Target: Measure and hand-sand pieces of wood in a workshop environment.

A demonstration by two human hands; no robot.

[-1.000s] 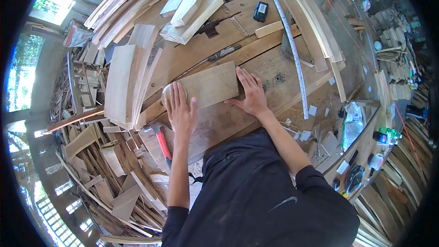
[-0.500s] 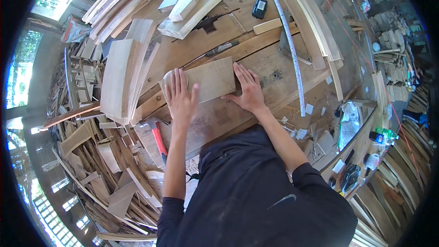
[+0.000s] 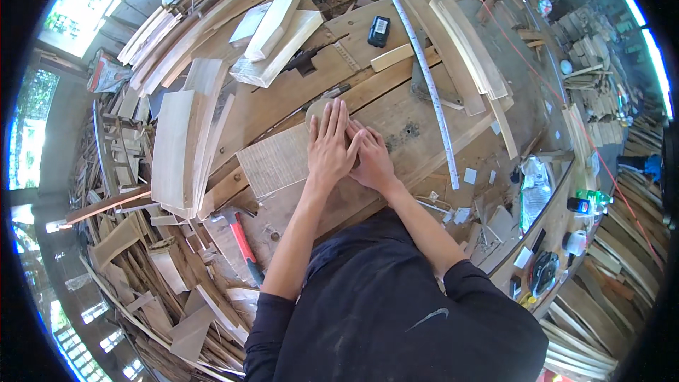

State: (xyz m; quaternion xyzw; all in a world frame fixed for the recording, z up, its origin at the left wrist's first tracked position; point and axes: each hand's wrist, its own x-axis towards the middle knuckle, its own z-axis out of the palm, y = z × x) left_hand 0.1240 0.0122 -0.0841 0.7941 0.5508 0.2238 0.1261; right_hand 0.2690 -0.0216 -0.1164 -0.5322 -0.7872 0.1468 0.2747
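A light wooden board with a striped grain lies on the workbench in front of me. Flat over its right end, my left hand has its fingers stretched and close together on a round tan disc, whose far-left edge peeks out. My right hand wraps round the board's right end, its fingertips close against my left hand; the thumb is mostly hidden. Just beyond the board lies a slim tool with a dark handle, partly behind the disc. Left of my left forearm rests a red-handled hammer.
Stacked planks stand left of the board, with thick wood blocks farther back. A black box-shaped device and a long marked strip lie on the far right of the workbench. Wood scraps pile up at the left.
My left hand has slid the disc from the board's left end to its right end, baring the left part. My right hand stays at the right end. The whole view has shifted slightly.
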